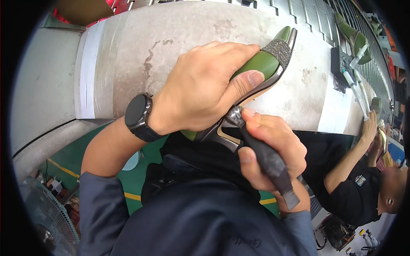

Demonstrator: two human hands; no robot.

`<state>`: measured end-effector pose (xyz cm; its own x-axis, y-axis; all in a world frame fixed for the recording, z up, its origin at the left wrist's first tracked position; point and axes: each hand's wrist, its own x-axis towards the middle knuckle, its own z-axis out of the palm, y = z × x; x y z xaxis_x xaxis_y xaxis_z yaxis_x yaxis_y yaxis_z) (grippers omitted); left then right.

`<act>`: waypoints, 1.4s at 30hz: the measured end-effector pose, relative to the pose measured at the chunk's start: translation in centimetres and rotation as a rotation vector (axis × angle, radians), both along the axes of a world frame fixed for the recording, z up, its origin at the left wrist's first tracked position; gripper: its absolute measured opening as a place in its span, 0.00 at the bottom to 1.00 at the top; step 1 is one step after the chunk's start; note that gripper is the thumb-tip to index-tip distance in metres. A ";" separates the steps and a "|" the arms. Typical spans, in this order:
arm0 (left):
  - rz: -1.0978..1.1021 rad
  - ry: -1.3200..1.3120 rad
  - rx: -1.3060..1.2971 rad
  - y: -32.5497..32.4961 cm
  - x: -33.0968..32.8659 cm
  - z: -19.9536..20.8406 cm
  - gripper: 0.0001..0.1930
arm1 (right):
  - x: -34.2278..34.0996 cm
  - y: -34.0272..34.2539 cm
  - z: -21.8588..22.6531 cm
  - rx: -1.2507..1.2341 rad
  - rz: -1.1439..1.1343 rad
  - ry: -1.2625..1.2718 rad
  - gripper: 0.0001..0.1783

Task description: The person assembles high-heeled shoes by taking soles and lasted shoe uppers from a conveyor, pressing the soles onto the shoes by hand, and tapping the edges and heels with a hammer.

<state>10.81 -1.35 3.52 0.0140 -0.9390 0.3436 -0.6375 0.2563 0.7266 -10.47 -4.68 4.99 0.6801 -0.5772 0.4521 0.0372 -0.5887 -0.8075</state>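
Two hands are closed: the left hand grips a green shoe over the table's near edge, one end pointing to one o'clock; the right hand wraps a dark tool, rounded end beside the sole, flat tip toward five o'clock. Syringes lie between two and three o'clock.

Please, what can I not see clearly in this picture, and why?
Head view: middle of the green shoe with glittering band, covered by the left hand.
Head view: underside of the dark, flat-ended tool, hidden by the right hand.
Head view: outer part of the round grey fan, cut off by the picture edge.
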 end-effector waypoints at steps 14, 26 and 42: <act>-0.008 -0.194 0.242 -1.0 -1.5 3.0 0.42 | -2.7 0.6 0.2 0.376 -0.121 -0.039 0.13; 0.184 -0.113 0.025 11.3 -7.0 0.6 0.59 | -5.9 7.5 -4.1 0.840 -0.057 -0.328 0.18; -0.003 0.261 0.119 7.9 -7.3 -1.0 0.47 | -5.3 4.4 -3.3 0.589 0.061 -0.316 0.19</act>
<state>3.47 6.57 2.49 0.0845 -0.9728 0.2158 -0.4245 0.1608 0.8910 -15.73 -0.27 1.67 0.6055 -0.7535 0.2563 0.3440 -0.0427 -0.9380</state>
